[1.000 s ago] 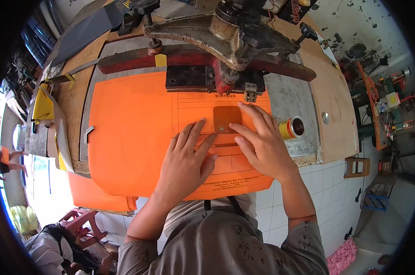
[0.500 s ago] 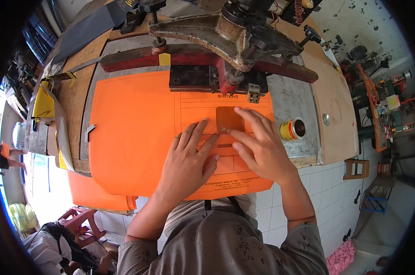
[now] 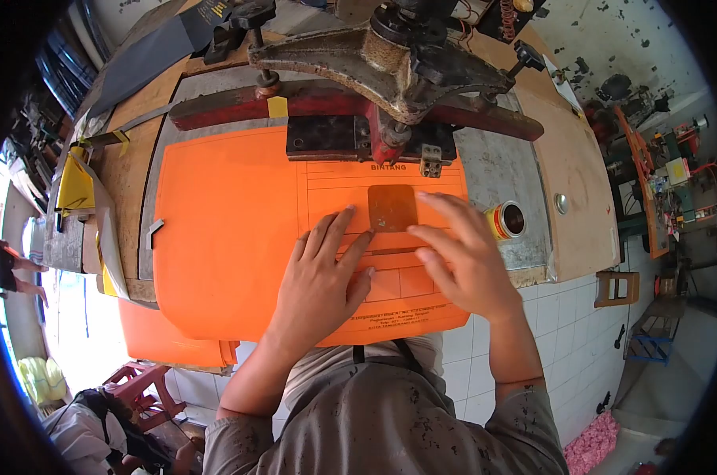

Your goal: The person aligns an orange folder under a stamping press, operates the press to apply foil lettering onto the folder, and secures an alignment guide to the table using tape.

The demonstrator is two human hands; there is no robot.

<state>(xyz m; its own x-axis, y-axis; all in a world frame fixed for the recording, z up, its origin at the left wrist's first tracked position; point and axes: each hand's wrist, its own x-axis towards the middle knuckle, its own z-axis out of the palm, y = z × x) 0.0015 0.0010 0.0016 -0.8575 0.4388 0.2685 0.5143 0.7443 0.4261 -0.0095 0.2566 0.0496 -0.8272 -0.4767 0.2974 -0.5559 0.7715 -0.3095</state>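
Note:
A large orange printed sheet (image 3: 224,229) lies flat on the work table, its upper part under the black block of a press. On its right half rests a small brownish square piece (image 3: 392,208) with rounded corners. My left hand (image 3: 323,273) lies on the sheet with its fingers spread, the index fingertip near the lower left corner of the square. My right hand (image 3: 467,257) is at the right side of the square, fingers apart, with nothing held. Just right of that hand stands an open yellow and red can (image 3: 505,220).
A heavy press with a red bar (image 3: 327,101) spans the far side of the table. A round metal lid (image 3: 562,203) sits at the right. More orange sheets (image 3: 164,336) are at the lower left, near a red stool (image 3: 144,388) and a person (image 3: 85,431).
My right hand has shifted right and away from the square, its fingertips leaving the square's surface. My left hand has stayed in place on the sheet.

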